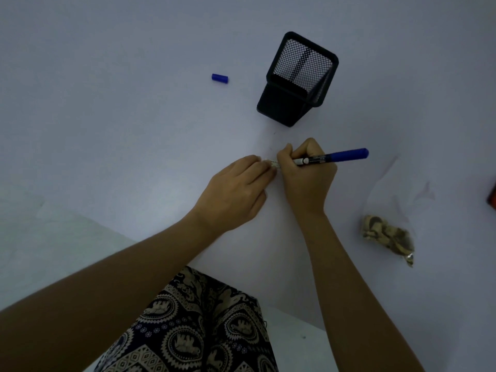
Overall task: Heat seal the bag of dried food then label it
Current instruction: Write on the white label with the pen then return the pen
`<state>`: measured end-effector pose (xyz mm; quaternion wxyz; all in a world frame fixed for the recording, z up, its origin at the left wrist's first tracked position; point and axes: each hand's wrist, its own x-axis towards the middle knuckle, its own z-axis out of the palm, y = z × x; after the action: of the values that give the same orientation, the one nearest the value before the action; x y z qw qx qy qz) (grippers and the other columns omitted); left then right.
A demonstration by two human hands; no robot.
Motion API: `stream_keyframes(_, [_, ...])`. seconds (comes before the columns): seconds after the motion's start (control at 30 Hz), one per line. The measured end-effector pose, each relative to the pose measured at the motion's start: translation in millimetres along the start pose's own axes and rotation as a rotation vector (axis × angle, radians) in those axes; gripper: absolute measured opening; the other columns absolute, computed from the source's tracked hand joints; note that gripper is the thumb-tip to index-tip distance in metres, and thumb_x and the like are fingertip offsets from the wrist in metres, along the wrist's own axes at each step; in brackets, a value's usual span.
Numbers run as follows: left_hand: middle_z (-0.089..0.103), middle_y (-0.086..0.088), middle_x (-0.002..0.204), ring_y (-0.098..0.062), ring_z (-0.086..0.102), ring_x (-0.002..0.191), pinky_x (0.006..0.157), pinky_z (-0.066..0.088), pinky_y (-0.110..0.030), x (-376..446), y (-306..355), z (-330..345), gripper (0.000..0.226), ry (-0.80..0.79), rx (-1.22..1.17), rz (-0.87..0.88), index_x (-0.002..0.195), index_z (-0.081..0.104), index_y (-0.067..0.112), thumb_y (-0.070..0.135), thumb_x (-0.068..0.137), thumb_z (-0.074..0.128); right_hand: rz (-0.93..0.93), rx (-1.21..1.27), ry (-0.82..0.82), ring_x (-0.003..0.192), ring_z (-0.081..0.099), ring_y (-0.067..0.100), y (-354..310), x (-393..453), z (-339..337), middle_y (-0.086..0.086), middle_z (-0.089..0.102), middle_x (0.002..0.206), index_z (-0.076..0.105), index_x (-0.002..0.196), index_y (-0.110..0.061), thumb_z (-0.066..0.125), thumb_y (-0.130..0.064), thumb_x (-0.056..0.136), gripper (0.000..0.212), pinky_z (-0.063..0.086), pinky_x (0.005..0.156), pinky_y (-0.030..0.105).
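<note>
My right hand (306,178) grips a blue marker (338,156) with its tip pointed down and left onto a small white label (274,164). My left hand (236,189) lies flat on the white table, its fingertips pressing that label's left edge; most of the label is hidden between the two hands. The marker's blue cap (219,78) lies loose on the table at the back. A clear plastic bag with dried brownish food (386,234) in its lower end lies to the right, apart from both hands.
A black mesh pen holder (295,81) stands behind the hands. An orange and black object (492,194) shows at the right edge. The white table's front edge (281,307) runs diagonally above my lap in patterned trousers (196,326).
</note>
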<state>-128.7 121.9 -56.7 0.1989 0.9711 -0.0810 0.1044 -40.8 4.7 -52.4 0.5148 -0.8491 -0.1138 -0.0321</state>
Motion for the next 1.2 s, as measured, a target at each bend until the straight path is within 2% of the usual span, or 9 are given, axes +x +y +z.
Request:
stream_keyframes(0.27, [0.068, -0.014, 0.111, -0.030, 0.062, 0.104, 0.096, 0.043, -0.031, -1.0, 0.7, -1.8, 0.034, -0.012, 0.015, 0.002, 0.117, 0.065, -0.001, 0.011, 0.086, 0.057, -0.021, -0.031, -0.010, 0.043, 0.042, 0.002, 2.6, -1.3, 0.1, -0.006, 0.041, 0.048, 0.048, 0.060, -0.004, 0.064, 0.002, 0.081, 0.027, 0.035, 0.046, 0.008])
stream_keyframes(0.4, [0.068, -0.014, 0.112, -0.030, 0.062, 0.106, 0.095, 0.045, -0.032, -0.1, 1.0, -2.0, 0.034, -0.015, 0.014, 0.001, 0.118, 0.065, -0.001, 0.011, 0.087, 0.056, -0.026, -0.035, -0.009, 0.043, 0.043, 0.000, 3.3, -0.9, -0.7, -0.014, 0.038, 0.049, 0.047, 0.059, -0.005, 0.063, 0.003, 0.079, 0.027, 0.033, 0.046, 0.007])
stream_keyframes(0.5, [0.068, -0.013, 0.112, -0.029, 0.060, 0.106, 0.095, 0.044, -0.030, 0.8, 1.0, -2.4, 0.034, -0.014, 0.015, -0.002, 0.118, 0.065, 0.000, 0.010, 0.087, 0.055, -0.027, -0.038, -0.012, 0.043, 0.044, 0.000, 3.0, 0.9, -1.1, -0.014, 0.038, 0.049, 0.046, 0.060, -0.009, 0.063, 0.004, 0.079, 0.028, 0.032, 0.046, 0.006])
stream_keyframes(0.63, [0.068, -0.014, 0.112, -0.029, 0.061, 0.105, 0.095, 0.041, -0.030, 0.6, 1.3, -2.1, 0.034, -0.012, 0.027, -0.001, 0.118, 0.065, 0.000, 0.010, 0.087, 0.054, -0.008, -0.031, 0.004, 0.044, 0.043, 0.005, 2.9, 0.8, -1.3, -0.009, 0.039, 0.048, 0.048, 0.059, -0.003, 0.062, 0.003, 0.078, 0.025, 0.033, 0.045, 0.008])
stream_keyframes(0.87, [0.068, -0.014, 0.113, -0.029, 0.061, 0.105, 0.097, 0.039, -0.030, -0.6, -0.8, -0.5, 0.034, -0.011, 0.033, -0.001, 0.119, 0.065, 0.000, 0.010, 0.088, 0.055, 0.031, -0.006, 0.009, 0.043, 0.042, 0.003, 1.1, 1.9, -1.7, -0.011, 0.040, 0.048, 0.045, 0.061, -0.011, 0.062, 0.003, 0.079, 0.028, 0.033, 0.047, 0.008])
stream_keyframes(1.03, [0.068, -0.014, 0.111, -0.029, 0.062, 0.103, 0.096, 0.039, -0.030, 1.2, -0.7, -1.7, 0.033, -0.001, 0.029, 0.005, 0.117, 0.065, -0.001, 0.008, 0.087, 0.056, 0.069, 0.013, -0.008, 0.044, 0.042, 0.005, 0.9, 6.3, -4.6, -0.010, 0.042, 0.048, 0.046, 0.060, -0.010, 0.063, 0.002, 0.079, 0.028, 0.037, 0.047, 0.014])
stream_keyframes(1.2, [0.068, -0.015, 0.111, -0.030, 0.062, 0.102, 0.095, 0.040, -0.030, 0.4, -0.2, -2.2, 0.033, 0.003, 0.022, 0.008, 0.116, 0.065, -0.003, 0.008, 0.087, 0.055, 0.062, 0.015, -0.007, 0.045, 0.041, 0.006, 1.0, 3.4, -4.8, -0.009, 0.042, 0.048, 0.046, 0.060, -0.010, 0.063, 0.002, 0.078, 0.027, 0.037, 0.048, 0.015])
